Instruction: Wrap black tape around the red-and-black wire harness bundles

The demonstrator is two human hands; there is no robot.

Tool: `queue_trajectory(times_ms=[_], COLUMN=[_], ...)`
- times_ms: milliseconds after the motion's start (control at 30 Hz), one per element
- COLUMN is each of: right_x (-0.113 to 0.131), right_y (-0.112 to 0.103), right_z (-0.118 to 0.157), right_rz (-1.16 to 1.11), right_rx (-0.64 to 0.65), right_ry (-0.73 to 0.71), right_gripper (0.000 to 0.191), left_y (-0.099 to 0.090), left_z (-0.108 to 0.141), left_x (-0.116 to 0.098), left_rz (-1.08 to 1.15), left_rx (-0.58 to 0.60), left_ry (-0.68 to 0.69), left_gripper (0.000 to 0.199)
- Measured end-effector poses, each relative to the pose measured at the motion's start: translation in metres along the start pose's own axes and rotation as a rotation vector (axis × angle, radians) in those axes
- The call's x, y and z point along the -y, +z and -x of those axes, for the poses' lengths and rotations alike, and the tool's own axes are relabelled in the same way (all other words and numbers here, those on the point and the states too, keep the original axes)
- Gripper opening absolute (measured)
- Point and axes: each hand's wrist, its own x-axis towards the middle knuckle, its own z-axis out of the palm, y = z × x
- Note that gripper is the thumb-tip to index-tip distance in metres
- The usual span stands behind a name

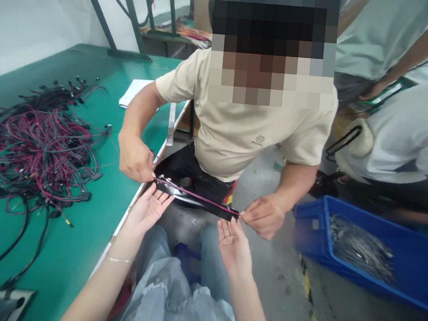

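My left hand (148, 209) lies open, palm up, with its fingertips at or just under a flat black strip (192, 198). My right hand (232, 246) is also open and palm up, a little below the strip's right end, holding nothing. A thin pink wire (199, 197) runs along the strip. A seated co-worker in a beige T-shirt stretches the strip between their left hand (263, 215) and right hand (135, 157). I cannot tell whether my left fingertips touch the strip.
A large tangle of red, black and grey wires (40, 152) lies on the green workbench (68, 267) to my left. A blue plastic crate (326, 238) of metal parts sits on the floor to the right. Other people stand and crouch at the upper right.
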Motion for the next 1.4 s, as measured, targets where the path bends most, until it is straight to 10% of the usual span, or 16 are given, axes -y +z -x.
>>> queue_trajectory(times_ms=[633, 933, 1033, 1133, 1233, 1400], right_x=[0.007, 0.012, 0.021, 0.034, 0.041, 0.033], right_y=[0.004, -0.020, -0.042, -0.045, -0.017, 0.036], right_z=[0.014, 0.012, 0.017, 0.024, 0.025, 0.010], right_rz=[-0.093, 0.119, 0.608, 1.202, 1.701, 2.216], right_rx=[0.063, 0.290, 0.199, 0.217, 0.463, 0.419], right_ry=[0.069, 0.035, -0.259, -0.885, -1.339, -1.484], right_gripper=[0.023, 0.037, 0.043, 0.034, 0.050, 0.062], left_y=[0.015, 0.004, -0.011, -0.017, 0.001, 0.041], left_z=[0.018, 0.018, 0.023, 0.030, 0.029, 0.005], left_x=[-0.009, -0.011, -0.001, 0.011, 0.017, 0.026], left_rz=[-0.041, -0.050, -0.323, -0.774, -1.240, -1.738], left_rx=[0.027, 0.052, -0.081, -0.161, 0.190, 0.666], left_ry=[0.039, 0.045, 0.190, 0.615, 0.845, 0.939], left_gripper=[0.029, 0.021, 0.018, 0.047, 0.055, 0.044])
